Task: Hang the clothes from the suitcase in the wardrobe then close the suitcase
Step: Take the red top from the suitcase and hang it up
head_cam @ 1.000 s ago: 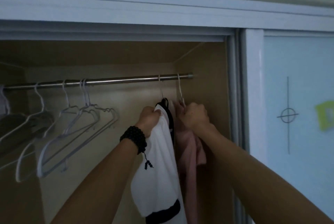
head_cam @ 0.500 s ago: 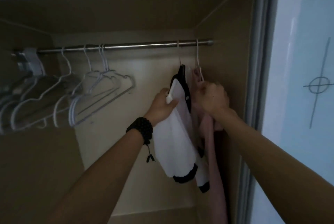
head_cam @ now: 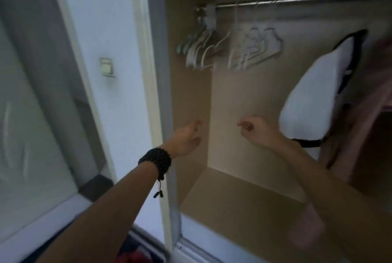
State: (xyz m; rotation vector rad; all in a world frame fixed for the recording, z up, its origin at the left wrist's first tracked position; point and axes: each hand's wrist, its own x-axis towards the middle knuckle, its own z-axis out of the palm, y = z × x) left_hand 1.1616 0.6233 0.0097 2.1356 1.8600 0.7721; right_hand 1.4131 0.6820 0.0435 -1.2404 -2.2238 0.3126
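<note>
Head view — empty, loosely curled hands (head_cam: pixel 222 135) (both) left of hanging white garment (head_cam: pixel 314 97).

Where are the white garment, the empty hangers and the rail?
white garment (head_cam: pixel 309 97): head view, middle of its white cloth.
empty hangers (head_cam: pixel 252 50): head view, middle of the right bunch.
rail (head_cam: pixel 307 0): head view, bare stretch of the bar.

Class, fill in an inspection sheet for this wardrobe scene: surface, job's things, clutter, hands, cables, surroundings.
Surface: wardrobe shelf, bare where visible.
Job's things: white garment with black trim and pink garment hang at the right of the rail; empty hangers bunched at the left.
Clutter: something red at the bottom edge, blurred.
Hands: left hand and right hand hold nothing, fingers loose.
Cables: nothing seen.
Surroundings: sliding door, wall switch.
</note>
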